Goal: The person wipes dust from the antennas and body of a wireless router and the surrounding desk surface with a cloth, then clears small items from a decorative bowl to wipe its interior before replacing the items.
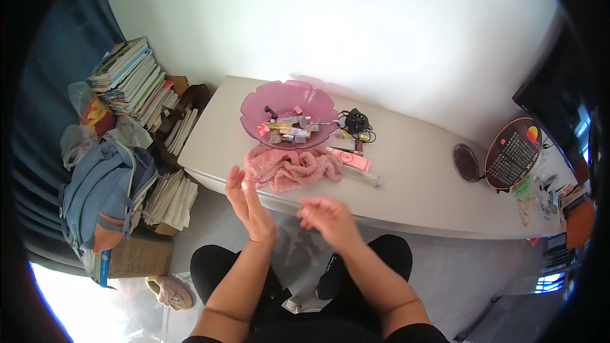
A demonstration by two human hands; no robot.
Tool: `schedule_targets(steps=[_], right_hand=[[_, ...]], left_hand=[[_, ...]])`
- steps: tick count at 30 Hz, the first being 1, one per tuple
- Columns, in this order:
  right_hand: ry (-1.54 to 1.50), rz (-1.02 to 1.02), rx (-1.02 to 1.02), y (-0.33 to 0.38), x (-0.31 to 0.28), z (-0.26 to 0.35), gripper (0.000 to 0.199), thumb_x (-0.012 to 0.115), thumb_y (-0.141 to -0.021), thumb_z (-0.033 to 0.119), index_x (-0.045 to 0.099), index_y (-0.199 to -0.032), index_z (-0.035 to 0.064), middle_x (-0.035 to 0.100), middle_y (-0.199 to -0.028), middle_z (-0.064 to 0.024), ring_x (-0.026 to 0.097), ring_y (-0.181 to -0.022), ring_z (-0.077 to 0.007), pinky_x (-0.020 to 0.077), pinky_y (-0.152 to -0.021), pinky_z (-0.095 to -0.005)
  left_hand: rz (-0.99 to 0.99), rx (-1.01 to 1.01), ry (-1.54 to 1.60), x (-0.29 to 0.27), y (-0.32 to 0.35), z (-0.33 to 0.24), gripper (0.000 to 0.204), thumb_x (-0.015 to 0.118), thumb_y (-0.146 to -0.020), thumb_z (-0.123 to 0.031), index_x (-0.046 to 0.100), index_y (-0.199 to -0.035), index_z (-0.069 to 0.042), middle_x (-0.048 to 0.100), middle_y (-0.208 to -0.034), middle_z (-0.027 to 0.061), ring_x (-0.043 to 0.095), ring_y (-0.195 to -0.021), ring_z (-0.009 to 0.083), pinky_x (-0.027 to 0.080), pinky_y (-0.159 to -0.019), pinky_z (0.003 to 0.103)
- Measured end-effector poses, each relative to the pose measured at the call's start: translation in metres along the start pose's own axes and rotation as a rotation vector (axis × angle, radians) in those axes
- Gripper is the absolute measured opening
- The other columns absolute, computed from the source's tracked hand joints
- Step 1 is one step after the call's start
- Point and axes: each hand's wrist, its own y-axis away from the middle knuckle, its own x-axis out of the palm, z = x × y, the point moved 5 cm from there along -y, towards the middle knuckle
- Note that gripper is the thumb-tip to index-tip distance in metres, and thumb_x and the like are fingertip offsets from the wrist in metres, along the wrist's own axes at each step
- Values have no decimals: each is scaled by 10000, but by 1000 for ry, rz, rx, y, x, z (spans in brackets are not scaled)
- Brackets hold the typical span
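My left hand [251, 211] is raised in front of the white table's near edge, fingers stretched upward and open. A small white dab [245, 185] shows near one of its fingertips. To its right, my right hand [329, 221] hovers apart from it, slightly blurred, with loosely bent fingers and nothing visible in them. Just beyond the hands lies a crumpled pink fluffy cloth [286, 170]. Behind the cloth stands a pink petal-rimmed bowl [254, 105] filled with small tubes and cosmetics. A pink squeeze tube [352, 161] and a clear slim tube [363, 176] lie right of the cloth.
A coiled black cable [356, 122] lies beside the bowl on the white table [426, 184]. Farther right are a dark oval object [466, 162] and a round lettered plaque [513, 155]. At left are stacked books [130, 76], a blue backpack [105, 194] and a cardboard box [141, 257].
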Motion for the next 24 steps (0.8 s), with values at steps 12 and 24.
schedule_targets(steps=[12, 24], right_hand=[[1385, -193, -674, -151, -26, 94, 486, 673, -737, 130, 538, -1203, 101, 559, -1143, -161, 546, -1066, -313, 476, -856, -413], [1803, 78, -333, -237, -10, 61, 437, 666, -749, 140, 488, -1144, 86, 557, -1108, -134, 533, -1085, -304, 468, -855, -443]], left_hand=[[376, -650, -392, 58, -93, 43, 456, 500, -916, -343, 441, -1137, 52, 574, -581, 125, 535, -386, 182, 407, -346, 278], [406, -575, -204, 67, -85, 53, 386, 368, -864, -83, 360, -1237, 16, 578, -623, 143, 532, -397, 185, 431, -351, 292]])
